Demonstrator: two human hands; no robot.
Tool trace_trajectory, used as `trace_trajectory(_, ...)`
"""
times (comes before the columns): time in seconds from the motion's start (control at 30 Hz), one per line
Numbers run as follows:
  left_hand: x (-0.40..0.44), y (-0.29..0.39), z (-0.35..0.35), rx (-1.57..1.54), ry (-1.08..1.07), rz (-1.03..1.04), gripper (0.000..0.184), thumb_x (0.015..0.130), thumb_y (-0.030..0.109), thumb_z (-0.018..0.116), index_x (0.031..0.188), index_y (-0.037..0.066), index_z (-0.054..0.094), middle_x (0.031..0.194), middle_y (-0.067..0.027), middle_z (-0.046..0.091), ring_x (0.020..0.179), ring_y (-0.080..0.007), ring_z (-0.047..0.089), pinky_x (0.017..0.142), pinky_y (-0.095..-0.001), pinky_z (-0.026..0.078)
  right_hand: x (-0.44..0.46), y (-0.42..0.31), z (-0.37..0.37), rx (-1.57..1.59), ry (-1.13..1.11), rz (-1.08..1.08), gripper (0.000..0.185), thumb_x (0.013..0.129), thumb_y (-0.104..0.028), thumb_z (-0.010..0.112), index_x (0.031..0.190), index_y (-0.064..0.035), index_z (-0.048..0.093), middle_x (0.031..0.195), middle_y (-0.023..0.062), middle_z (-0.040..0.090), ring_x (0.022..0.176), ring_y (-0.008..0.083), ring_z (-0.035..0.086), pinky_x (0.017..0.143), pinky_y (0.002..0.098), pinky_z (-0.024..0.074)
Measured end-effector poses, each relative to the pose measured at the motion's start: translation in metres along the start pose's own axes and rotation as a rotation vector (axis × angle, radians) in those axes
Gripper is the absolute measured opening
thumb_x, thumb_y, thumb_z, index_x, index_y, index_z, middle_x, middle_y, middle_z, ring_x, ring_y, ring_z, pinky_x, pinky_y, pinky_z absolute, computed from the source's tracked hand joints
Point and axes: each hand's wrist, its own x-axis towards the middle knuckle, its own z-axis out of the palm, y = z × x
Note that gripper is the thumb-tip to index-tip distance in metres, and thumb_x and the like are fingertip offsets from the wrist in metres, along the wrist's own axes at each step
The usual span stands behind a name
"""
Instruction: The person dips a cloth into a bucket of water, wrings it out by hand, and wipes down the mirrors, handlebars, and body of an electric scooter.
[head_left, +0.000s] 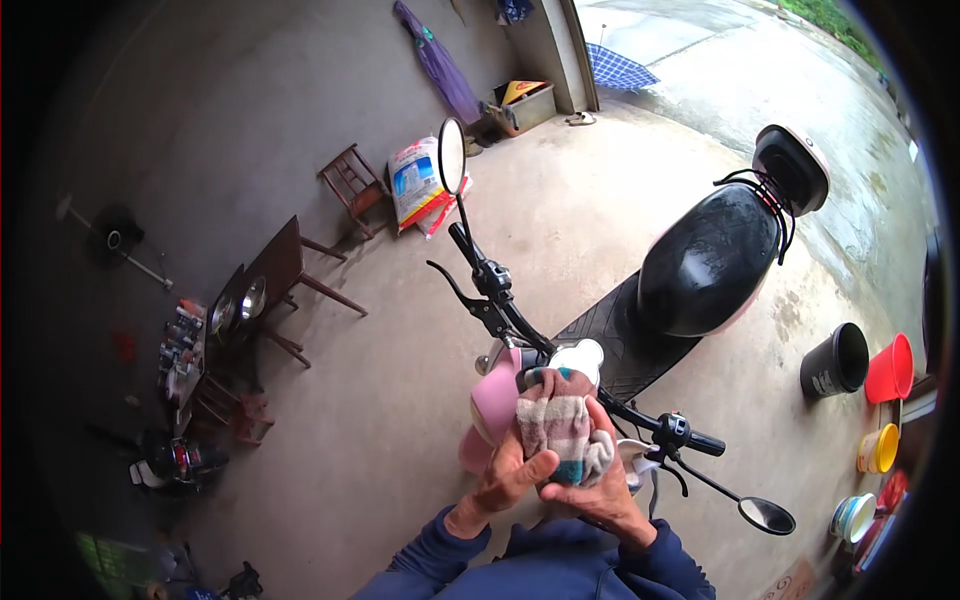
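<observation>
A striped cloth (556, 425) in pink, grey, white and teal is bunched up between my two hands. My left hand (505, 478) grips its left side, thumb across the lower edge. From the right, my right hand (604, 497) has its fingers wrapped round the other side. Both hands are above the front of a pink and black scooter (496, 396), close to its white dashboard cover (579, 360). The handlebar runs behind the cloth, with a left-hand grip (706, 443) and a far grip (463, 240). The black seat (708, 262) lies beyond.
Two mirrors stick out from the handlebar, a far one (452, 157) and a near one (767, 515). At right stand a black bucket (834, 361), a red bucket (890, 368) and a yellow bucket (878, 449). A wooden chair (352, 190) and sacks (415, 183) are along the wall.
</observation>
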Motion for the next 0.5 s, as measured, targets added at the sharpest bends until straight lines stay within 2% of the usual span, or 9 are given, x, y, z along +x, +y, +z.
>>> trace_trajectory(0.03,0.009,0.008,-0.015,0.351,-0.026,0.085,0.098,0.089,0.065,0.06,0.151,-0.002,0.026,0.15,-0.0188,0.037,0.142,-0.0292,0.035,0.115,-0.0423,0.028,0.02,-0.016,0.014,0.076,0.112,0.107,0.1,0.07,-0.017,0.089,0.149,-0.002,0.03,0.139,0.0106,0.048,0.128,0.0212,0.049,0.108,0.0362,0.0407)
trace_trajectory(0.1,0.033,0.067,-0.031,0.382,-0.151,-0.074,0.099,0.083,0.071,0.062,0.145,-0.002,0.036,0.136,-0.0234,0.052,0.132,-0.0334,0.049,0.108,-0.0418,0.038,0.05,-0.014,0.026,0.304,0.226,0.119,0.077,0.072,-0.002,0.078,0.141,-0.0014,0.042,0.125,0.0079,0.058,0.115,0.0181,0.058,0.102,0.0334,0.0456)
trace_trajectory(0.13,0.045,0.085,-0.036,0.513,-0.118,-0.008,0.095,0.08,0.072,0.065,0.137,-0.001,0.046,0.12,-0.0249,0.063,0.116,-0.0381,0.061,0.097,-0.0423,0.047,0.064,-0.017,0.032,0.293,0.261,0.112,0.064,0.073,0.004,0.07,0.133,-0.0012,0.05,0.116,0.0074,0.063,0.108,0.0165,0.061,0.097,0.032,0.0487)
trace_trajectory(0.17,0.052,0.091,-0.05,0.637,-0.087,-0.011,0.08,0.082,0.067,0.067,0.123,-0.002,0.058,0.107,-0.0245,0.068,0.102,-0.0384,0.067,0.088,-0.0412,0.052,0.078,-0.021,0.037,0.333,0.262,0.076,0.057,0.076,0.0,0.07,0.131,-0.0005,0.053,0.116,0.0087,0.064,0.104,0.0168,0.064,0.091,0.0306,0.0518)
trace_trajectory(0.23,0.066,0.112,-0.068,0.729,0.1,0.124,0.062,0.088,0.058,0.066,0.11,0.0,0.066,0.097,-0.0218,0.071,0.092,-0.0327,0.071,0.082,-0.0363,0.054,0.109,-0.031,0.04,0.439,0.285,-0.079,0.049,0.082,-0.003,0.065,0.13,0.001,0.054,0.118,0.0119,0.065,0.102,0.0207,0.067,0.088,0.0334,0.0557)
trace_trajectory(0.3,0.08,0.131,-0.096,0.826,0.329,0.233,0.055,0.095,0.054,0.06,0.1,0.0,0.071,0.09,-0.0115,0.073,0.09,-0.0174,0.069,0.08,-0.0311,0.054,0.147,-0.055,0.043,0.617,0.336,-0.287,0.044,0.087,-0.005,0.061,0.13,0.003,0.053,0.119,0.0159,0.066,0.1,0.0262,0.07,0.086,0.0384,0.0595)
trace_trajectory(0.37,0.115,0.126,-0.135,0.651,0.324,0.429,0.05,0.099,0.051,0.055,0.105,0.003,0.069,0.1,-0.0103,0.072,0.095,-0.0165,0.068,0.083,-0.0303,0.053,0.178,-0.06,0.024,0.508,0.298,-0.386,0.041,0.095,-0.009,0.056,0.134,0.0001,0.049,0.12,0.0177,0.063,0.104,0.0304,0.068,0.091,0.0472,0.0585)
trace_trajectory(0.43,0.172,0.116,-0.153,0.452,0.32,0.585,0.054,0.1,0.049,0.055,0.121,0.0,0.062,0.117,-0.0141,0.066,0.109,-0.0189,0.063,0.095,-0.0354,0.048,0.206,-0.073,0.022,0.465,0.245,-0.371,0.041,0.095,-0.002,0.056,0.135,-0.0015,0.048,0.119,0.0168,0.064,0.104,0.0295,0.068,0.088,0.047,0.0597)
trace_trajectory(0.5,0.225,0.11,-0.159,0.536,0.343,0.613,0.067,0.1,0.058,0.046,0.136,0.001,0.052,0.136,-0.0173,0.055,0.127,-0.0224,0.051,0.108,-0.038,0.038,0.231,-0.073,0.035,0.436,0.277,-0.417,0.05,0.091,0.002,0.066,0.137,-0.0057,0.049,0.118,0.0099,0.065,0.105,0.019,0.066,0.091,0.0327,0.0559)
